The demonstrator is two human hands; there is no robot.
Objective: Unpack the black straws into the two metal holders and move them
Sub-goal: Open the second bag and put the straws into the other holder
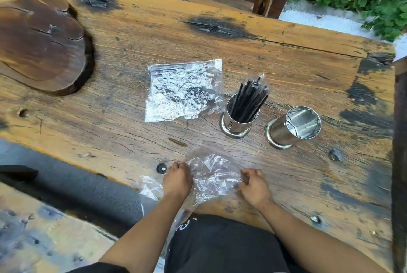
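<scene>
Head view shows the thin black plastic straws (247, 102) standing bunched in the left shiny perforated metal holder (236, 123), leaning toward one o'clock, some tips wearing clear wrap. At its three o'clock, just beside it, the second shiny metal holder (293, 127) stands empty. At nine o'clock of the straws lies a crinkled clear zip bag (184, 91), which seems to hold dark straws. At six o'clock, near the edge of the weathered wooden surface (286, 57), the left hand (177, 181) and right hand (255, 185) each have a curled grip on crumpled clear plastic wrapping (212, 178); whether straws remain inside, I cannot tell. Straws should be light, slick and easily kinked, so best gathered as a bundle around mid-length. A dark round wood slab (41, 43) sits at ten o'clock.
</scene>
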